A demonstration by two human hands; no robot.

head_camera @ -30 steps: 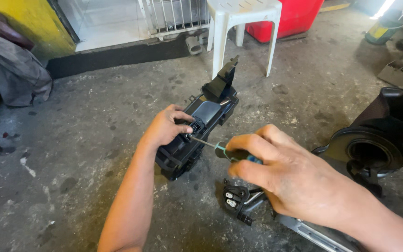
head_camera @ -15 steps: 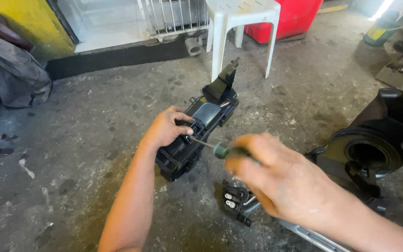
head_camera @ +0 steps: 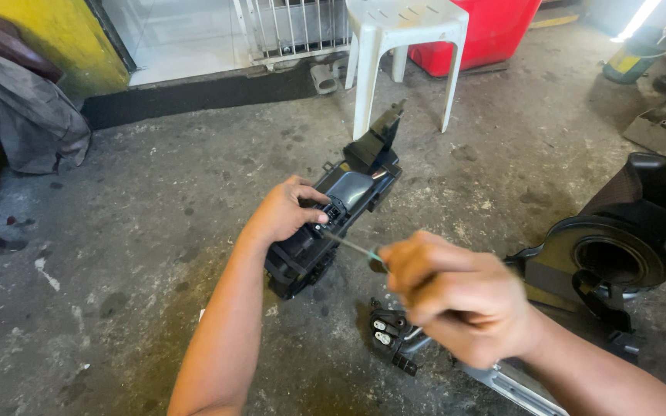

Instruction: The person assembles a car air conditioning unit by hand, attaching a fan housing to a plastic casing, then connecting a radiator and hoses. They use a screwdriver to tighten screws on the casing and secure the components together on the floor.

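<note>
My left hand (head_camera: 283, 213) grips a long black plastic housing (head_camera: 337, 212) and holds it tilted above the concrete floor. In my right hand (head_camera: 456, 296) is a screwdriver (head_camera: 352, 246) with a green handle, its thin shaft pointing left and up, with the tip at a small fitting on the housing beside my left fingers. My right hand hides most of the handle. Below my right hand a small black connector part (head_camera: 391, 339) with pale contacts lies on the floor, attached to a grey metal bracket (head_camera: 510, 381).
A black round blower housing (head_camera: 618, 246) sits on the floor at right. A white plastic chair (head_camera: 402, 54) stands behind, with a red box (head_camera: 495, 31) beyond it. Grey cloth (head_camera: 32, 115) is piled against a yellow wall at left. A white metal grille (head_camera: 287, 27) is at the back.
My right hand has shifted slightly lower and to the right with the screwdriver, and its fingers now cover more of the handle. My left hand keeps the housing steady.
</note>
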